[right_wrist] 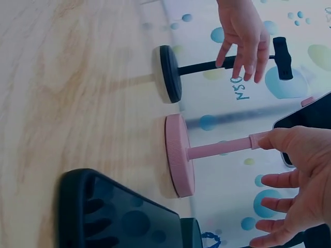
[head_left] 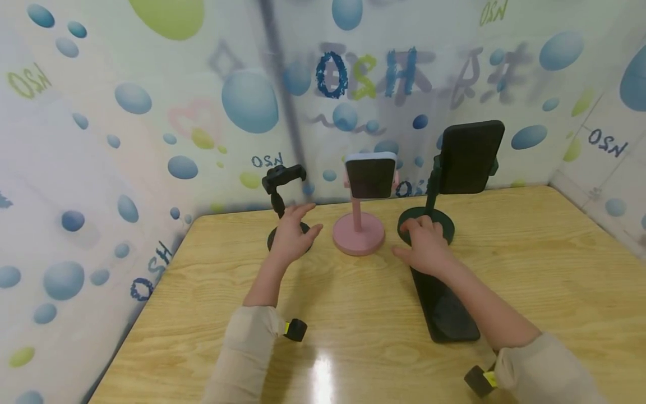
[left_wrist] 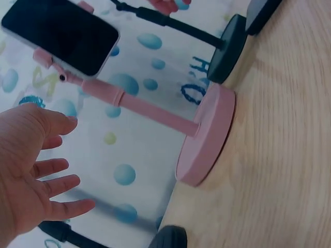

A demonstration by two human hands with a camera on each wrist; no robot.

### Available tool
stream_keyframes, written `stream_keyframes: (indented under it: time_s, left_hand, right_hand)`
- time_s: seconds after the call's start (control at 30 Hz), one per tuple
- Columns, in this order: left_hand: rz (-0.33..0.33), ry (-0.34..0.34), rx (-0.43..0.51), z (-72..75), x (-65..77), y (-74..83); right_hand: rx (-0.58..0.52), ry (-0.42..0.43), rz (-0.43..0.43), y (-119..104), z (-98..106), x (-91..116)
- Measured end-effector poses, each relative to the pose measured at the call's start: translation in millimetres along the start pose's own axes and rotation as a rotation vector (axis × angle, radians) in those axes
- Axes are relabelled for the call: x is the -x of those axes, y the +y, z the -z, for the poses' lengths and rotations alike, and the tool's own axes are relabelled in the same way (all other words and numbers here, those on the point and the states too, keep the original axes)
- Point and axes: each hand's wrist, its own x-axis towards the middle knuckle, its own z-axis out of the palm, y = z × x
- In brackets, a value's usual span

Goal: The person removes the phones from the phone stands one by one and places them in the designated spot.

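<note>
My left hand (head_left: 292,235), fingers spread, hovers in front of a black phone stand (head_left: 284,177) whose clamp is bare. To its right stands a pink phone stand (head_left: 357,238) bearing a white-edged phone (head_left: 372,177) with a dark screen. My right hand (head_left: 428,247), fingers extended and apart, is over the near side of a dark green stand (head_left: 444,224). That stand carries a large black phone or tablet (head_left: 471,160). A black phone-like slab (head_left: 449,311) lies flat on the table below my right forearm. Both hands hold nothing in the wrist views.
The wooden table (head_left: 348,331) has its back edge close to a wall curtain (head_left: 202,101) printed with blue and green dots. The three stands form a row near that edge. Each wrist wears a small black camera on a yellow-marked strap.
</note>
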Motion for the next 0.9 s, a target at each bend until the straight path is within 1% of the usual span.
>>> stream_keyframes:
  time_s: [0.13,0.23,0.47,0.7,0.9]
  left_hand:
    - [-0.045,0.003,0.004,-2.9,-5.3,12.2]
    - [-0.070,0.008,0.006,-4.4,-9.0,18.0]
    - [-0.059,-0.010,0.050,-6.7,-15.0,28.9]
    - [-0.103,-0.009,0.086,-8.2,-20.4,37.7]
    - [-0.109,-0.008,0.103,-8.6,-26.2,43.0]
  right_hand:
    - [-0.003,0.019,0.018,-3,3,-2]
    - [-0.004,0.040,0.030,-6,6,-4]
    - [-0.069,0.081,0.024,-14,15,-8]
    - [-0.148,0.171,0.029,-18,21,-11]
    - [-0.171,0.208,0.040,-21,25,-15]
